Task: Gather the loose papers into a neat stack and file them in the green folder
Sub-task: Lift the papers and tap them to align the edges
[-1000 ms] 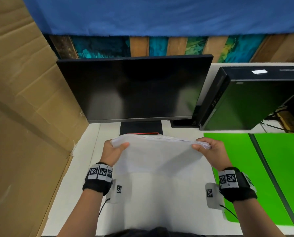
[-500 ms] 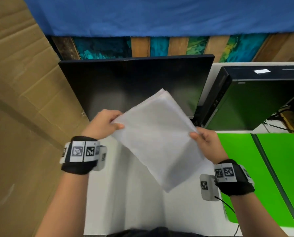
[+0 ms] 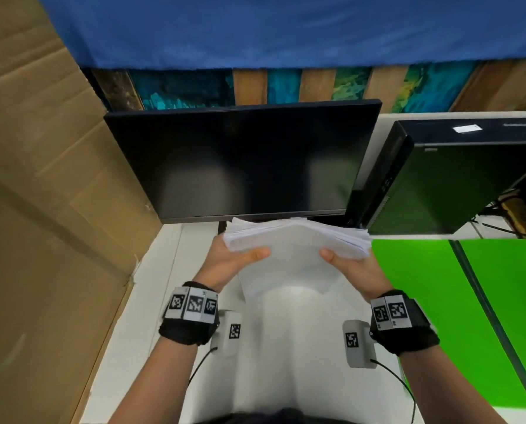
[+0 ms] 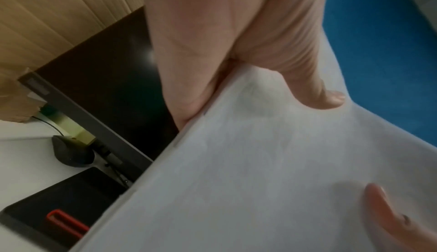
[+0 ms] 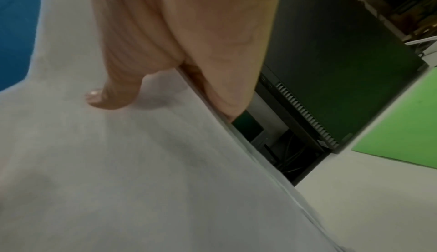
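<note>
Both hands up over the white desk (image 3: 127, 347), sharing 1 thick stack of white paper sheets (image 3: 295, 243), held just in front of the black monitor (image 3: 243, 160). Left hand (image 3: 225, 264) grips the stack's left edge, thumb on top, fingers curled under; right hand (image 3: 356, 270) grips the right edge the same way. Stack runs left-right between them, far edge raised, near edge drooping toward the person. Far edges look fanned, not yet flush, so squaring seems unfinished.

Key relation: the open bright green plastic folder (image 3: 439, 301) lies flat on the desk to the right of the stack, just beside the right hand, well apart from the left. Folder's dark spine runs near-far. Right hand is the nearer one, so the move is probably rightward and down.

Count: 1 paper stack (sheet count not readable), 1 green folder with 2 leaves showing, 2 hands. No loose sheets visible on the desk. Also 1 monitor, 1 black computer tower (image 3: 457, 179) far right, 1 brown cardboard panel (image 3: 41, 209) on the left
</note>
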Demonstrator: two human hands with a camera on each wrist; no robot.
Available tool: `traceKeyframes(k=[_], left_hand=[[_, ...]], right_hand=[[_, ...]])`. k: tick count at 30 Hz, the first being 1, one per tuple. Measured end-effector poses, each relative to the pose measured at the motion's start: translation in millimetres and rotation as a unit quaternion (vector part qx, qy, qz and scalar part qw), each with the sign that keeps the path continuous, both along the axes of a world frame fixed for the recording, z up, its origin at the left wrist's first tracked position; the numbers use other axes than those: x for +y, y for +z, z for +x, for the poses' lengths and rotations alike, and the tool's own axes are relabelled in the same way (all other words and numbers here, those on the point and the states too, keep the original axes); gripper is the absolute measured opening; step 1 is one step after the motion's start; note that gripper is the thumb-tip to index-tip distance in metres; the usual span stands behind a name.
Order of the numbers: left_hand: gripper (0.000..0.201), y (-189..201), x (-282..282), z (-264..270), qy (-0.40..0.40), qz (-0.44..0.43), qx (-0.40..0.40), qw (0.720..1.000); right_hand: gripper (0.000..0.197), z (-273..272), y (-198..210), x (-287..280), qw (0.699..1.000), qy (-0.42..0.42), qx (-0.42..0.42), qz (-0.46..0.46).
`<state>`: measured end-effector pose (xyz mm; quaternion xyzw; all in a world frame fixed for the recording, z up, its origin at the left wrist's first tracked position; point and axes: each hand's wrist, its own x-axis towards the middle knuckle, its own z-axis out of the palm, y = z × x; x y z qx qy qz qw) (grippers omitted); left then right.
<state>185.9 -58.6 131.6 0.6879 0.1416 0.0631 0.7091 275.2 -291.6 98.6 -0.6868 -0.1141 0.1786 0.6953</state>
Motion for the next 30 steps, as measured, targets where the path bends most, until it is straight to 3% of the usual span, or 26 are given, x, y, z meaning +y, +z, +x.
traceKeyframes(k=[3,8,13,18,20,23,26,28,30], left_hand=[[0.041,-2.3,-0.9,-1.7,0.006,-0.004,0.001,1.000],[0.019,7.2,-11.1,1.4,0.066,0.010,-0.036,0.997],[0.018,24.1,-9.0,-0.6,0.076,0.037,-0.102,0.991],[0.025,15.4,-3.0,-5.9,0.061,0.108,-0.105,0.987],[0.027,13.2,-1.6,-6.2,0.053,0.080,-0.104,0.990],[0.062,8.1,-0.2,-4.0,0.029,0.017,-0.071,0.997],[0.084,1.7,2.4,3.6,0.007,0.024,-0.014,1.000],[0.080,4.0,7.3,8.0,-0.038,0.042,-0.001,0.998],[0.064,11.6,14.7,10.4,-0.078,0.035,-0.013,0.996]], right_hand=[[0.052,4.1,-2.6,-1.1,0.999,-0.023,0.023,-0.003],[0.021,0.3,15.8,7.4,0.998,-0.049,-0.020,0.021],[0.025,2.2,38.2,2.0,0.996,-0.034,-0.071,0.042],[0.024,8.0,31.7,-6.7,0.998,-0.020,-0.049,0.020],[0.022,8.6,32.4,-5.0,0.999,-0.021,-0.043,0.023],[0.022,8.8,32.4,0.6,0.999,-0.009,-0.037,0.020],[0.043,9.7,34.2,4.5,0.999,0.030,-0.019,0.015],[0.046,11.8,35.8,5.3,0.999,0.040,-0.024,-0.001],[0.033,12.4,39.2,5.9,0.999,0.024,-0.037,-0.017]])
